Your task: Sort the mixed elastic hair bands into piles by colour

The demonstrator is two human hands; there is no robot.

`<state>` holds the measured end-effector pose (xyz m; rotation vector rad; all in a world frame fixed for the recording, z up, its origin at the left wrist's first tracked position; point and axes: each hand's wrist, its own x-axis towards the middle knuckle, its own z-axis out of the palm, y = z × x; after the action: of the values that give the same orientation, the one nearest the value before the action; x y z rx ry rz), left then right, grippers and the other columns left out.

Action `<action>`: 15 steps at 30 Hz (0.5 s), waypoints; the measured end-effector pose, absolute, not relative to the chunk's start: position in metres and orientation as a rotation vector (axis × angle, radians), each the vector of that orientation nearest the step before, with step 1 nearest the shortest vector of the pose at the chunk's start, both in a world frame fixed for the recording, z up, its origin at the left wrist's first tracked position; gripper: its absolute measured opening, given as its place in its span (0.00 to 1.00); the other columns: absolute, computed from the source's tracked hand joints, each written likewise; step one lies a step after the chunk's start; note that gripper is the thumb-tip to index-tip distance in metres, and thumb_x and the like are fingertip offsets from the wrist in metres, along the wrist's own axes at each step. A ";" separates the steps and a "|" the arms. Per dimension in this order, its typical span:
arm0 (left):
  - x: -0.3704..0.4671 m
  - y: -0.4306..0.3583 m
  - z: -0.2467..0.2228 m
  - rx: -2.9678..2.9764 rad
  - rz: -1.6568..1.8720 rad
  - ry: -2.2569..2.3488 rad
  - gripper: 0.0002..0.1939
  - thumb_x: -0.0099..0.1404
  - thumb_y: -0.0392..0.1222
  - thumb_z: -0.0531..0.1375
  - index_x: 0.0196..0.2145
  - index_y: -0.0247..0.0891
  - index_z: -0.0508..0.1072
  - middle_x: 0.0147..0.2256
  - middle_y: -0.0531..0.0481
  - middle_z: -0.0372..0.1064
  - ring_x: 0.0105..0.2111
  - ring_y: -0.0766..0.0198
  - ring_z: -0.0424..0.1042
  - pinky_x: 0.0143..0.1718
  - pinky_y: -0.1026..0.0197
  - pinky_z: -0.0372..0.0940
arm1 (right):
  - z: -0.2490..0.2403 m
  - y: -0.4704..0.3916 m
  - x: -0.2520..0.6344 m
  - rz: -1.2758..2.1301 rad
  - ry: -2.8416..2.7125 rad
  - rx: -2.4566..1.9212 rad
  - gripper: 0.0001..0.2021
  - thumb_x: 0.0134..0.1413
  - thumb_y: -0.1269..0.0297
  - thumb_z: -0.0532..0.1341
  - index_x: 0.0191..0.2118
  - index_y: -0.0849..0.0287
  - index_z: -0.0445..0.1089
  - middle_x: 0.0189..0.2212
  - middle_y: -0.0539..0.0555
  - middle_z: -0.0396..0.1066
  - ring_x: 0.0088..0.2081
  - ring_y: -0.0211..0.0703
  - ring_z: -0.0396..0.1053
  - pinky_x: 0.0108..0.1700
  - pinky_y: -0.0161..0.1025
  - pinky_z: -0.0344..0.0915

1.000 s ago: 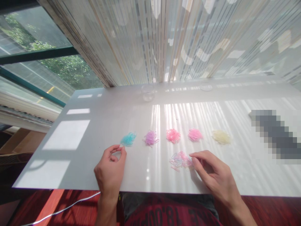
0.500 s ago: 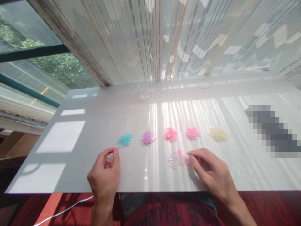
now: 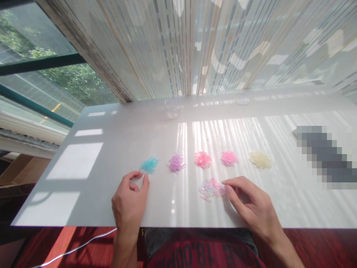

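My left hand is at the near edge of a pile of blue rubber bands, thumb and forefinger apart with nothing visible between them. My right hand is by a loose pile of mixed pink, lilac and pale blue rubber bands. Its thumb and forefinger are pinched close together at the pile's right edge; whatever is between them is too small to make out. Beyond lie single-colour piles of purple rubber bands, coral rubber bands, pink rubber bands and pale yellow rubber bands.
A clear round container stands at the back of the white table, with a clear round lid to its right. A blurred dark object lies at the right. String curtains hang behind; a white cable runs below.
My left hand has moved slightly right and forward toward the blue pile, and its thumb and forefinger have parted. My right hand has stayed at the mixed pile.
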<state>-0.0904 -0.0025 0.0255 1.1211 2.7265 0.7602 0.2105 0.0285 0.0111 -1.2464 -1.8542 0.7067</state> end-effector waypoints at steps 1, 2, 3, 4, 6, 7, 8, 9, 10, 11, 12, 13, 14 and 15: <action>-0.090 -0.002 0.025 1.125 0.764 2.725 0.15 0.57 0.53 0.62 0.39 0.44 0.76 0.17 0.59 0.61 0.23 0.59 0.69 0.32 0.58 0.61 | 0.011 0.029 0.211 0.709 -1.856 -1.251 0.05 0.67 0.64 0.61 0.40 0.53 0.75 0.32 0.50 0.77 0.31 0.40 0.75 0.33 0.34 0.70; -0.090 -0.002 0.025 1.134 0.768 2.720 0.15 0.58 0.53 0.62 0.39 0.44 0.77 0.17 0.60 0.60 0.23 0.59 0.68 0.32 0.59 0.61 | 0.012 0.028 0.211 0.711 -1.856 -1.254 0.05 0.67 0.64 0.61 0.40 0.53 0.75 0.32 0.50 0.77 0.31 0.40 0.75 0.33 0.34 0.70; -0.091 -0.002 0.025 1.144 0.774 2.717 0.15 0.58 0.53 0.62 0.39 0.44 0.77 0.17 0.60 0.60 0.22 0.59 0.68 0.32 0.59 0.61 | 0.012 0.028 0.211 0.712 -1.855 -1.258 0.05 0.67 0.64 0.61 0.40 0.53 0.75 0.32 0.50 0.77 0.31 0.40 0.74 0.32 0.34 0.70; -0.091 -0.002 0.025 1.155 0.781 2.714 0.14 0.58 0.52 0.63 0.39 0.44 0.77 0.17 0.60 0.60 0.22 0.60 0.68 0.32 0.59 0.61 | 0.012 0.028 0.211 0.715 -1.854 -1.261 0.05 0.67 0.64 0.61 0.40 0.53 0.75 0.32 0.50 0.77 0.31 0.40 0.74 0.32 0.35 0.70; -0.092 -0.002 0.025 1.175 0.796 2.714 0.14 0.58 0.52 0.63 0.39 0.44 0.77 0.17 0.60 0.60 0.22 0.60 0.68 0.32 0.59 0.61 | 0.012 0.027 0.211 0.722 -1.850 -1.264 0.05 0.67 0.64 0.61 0.40 0.53 0.75 0.32 0.51 0.77 0.31 0.40 0.74 0.32 0.35 0.70; -0.092 -0.002 0.024 1.181 0.805 2.715 0.14 0.58 0.52 0.63 0.39 0.44 0.77 0.16 0.60 0.60 0.21 0.60 0.67 0.32 0.59 0.61 | 0.013 0.027 0.211 0.726 -1.848 -1.262 0.05 0.67 0.64 0.61 0.40 0.53 0.75 0.32 0.51 0.77 0.31 0.40 0.74 0.33 0.35 0.70; -0.092 -0.002 0.024 1.186 0.815 2.715 0.13 0.58 0.51 0.63 0.39 0.44 0.77 0.16 0.61 0.59 0.21 0.61 0.67 0.32 0.59 0.61 | 0.012 0.027 0.211 0.729 -1.847 -1.258 0.05 0.67 0.64 0.61 0.40 0.53 0.75 0.32 0.51 0.77 0.31 0.40 0.74 0.33 0.35 0.70; -0.092 -0.002 0.024 1.193 0.824 2.713 0.13 0.58 0.51 0.63 0.39 0.44 0.77 0.16 0.61 0.59 0.21 0.61 0.67 0.33 0.59 0.62 | 0.012 0.027 0.211 0.732 -1.847 -1.255 0.05 0.67 0.65 0.61 0.40 0.53 0.75 0.32 0.50 0.77 0.32 0.40 0.74 0.33 0.34 0.70; -0.092 -0.003 0.024 1.202 0.832 2.709 0.13 0.58 0.51 0.63 0.39 0.44 0.78 0.16 0.61 0.59 0.21 0.61 0.67 0.33 0.60 0.62 | 0.012 0.027 0.211 0.734 -1.845 -1.253 0.05 0.67 0.65 0.61 0.40 0.52 0.75 0.33 0.50 0.77 0.32 0.39 0.74 0.33 0.34 0.70; -0.092 -0.003 0.024 1.212 0.840 2.706 0.13 0.59 0.51 0.64 0.39 0.44 0.78 0.17 0.61 0.60 0.21 0.62 0.67 0.33 0.60 0.62 | 0.013 0.027 0.211 0.736 -1.844 -1.253 0.05 0.67 0.65 0.61 0.40 0.52 0.75 0.33 0.50 0.77 0.32 0.39 0.74 0.33 0.34 0.70; -0.092 -0.004 0.024 1.223 0.847 2.702 0.13 0.59 0.51 0.64 0.39 0.44 0.78 0.17 0.61 0.60 0.21 0.62 0.67 0.33 0.60 0.62 | 0.013 0.028 0.210 0.738 -1.842 -1.253 0.05 0.67 0.65 0.61 0.40 0.52 0.75 0.33 0.50 0.77 0.32 0.39 0.74 0.34 0.34 0.70; -0.093 -0.004 0.024 1.236 0.857 2.699 0.13 0.59 0.51 0.64 0.40 0.44 0.78 0.17 0.61 0.60 0.21 0.62 0.67 0.33 0.60 0.62 | 0.013 0.028 0.210 0.740 -1.840 -1.255 0.05 0.67 0.66 0.61 0.40 0.52 0.75 0.33 0.50 0.77 0.32 0.39 0.74 0.34 0.34 0.70; -0.094 -0.005 0.024 1.252 0.875 2.700 0.13 0.60 0.51 0.64 0.40 0.44 0.78 0.18 0.61 0.60 0.21 0.63 0.67 0.33 0.60 0.62 | 0.013 0.028 0.210 0.740 -1.839 -1.255 0.05 0.67 0.66 0.61 0.40 0.53 0.75 0.33 0.50 0.77 0.32 0.39 0.74 0.34 0.34 0.70; -0.094 -0.006 0.024 1.271 0.897 2.703 0.13 0.60 0.51 0.64 0.40 0.43 0.78 0.18 0.60 0.60 0.21 0.63 0.67 0.33 0.60 0.62 | 0.013 0.028 0.210 0.741 -1.838 -1.252 0.05 0.67 0.66 0.61 0.40 0.53 0.75 0.33 0.50 0.76 0.32 0.39 0.74 0.33 0.34 0.70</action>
<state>-0.0943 -0.0062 0.0240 1.2713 2.7028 0.8969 0.2096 0.0281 0.0133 -1.2518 -1.8377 0.7407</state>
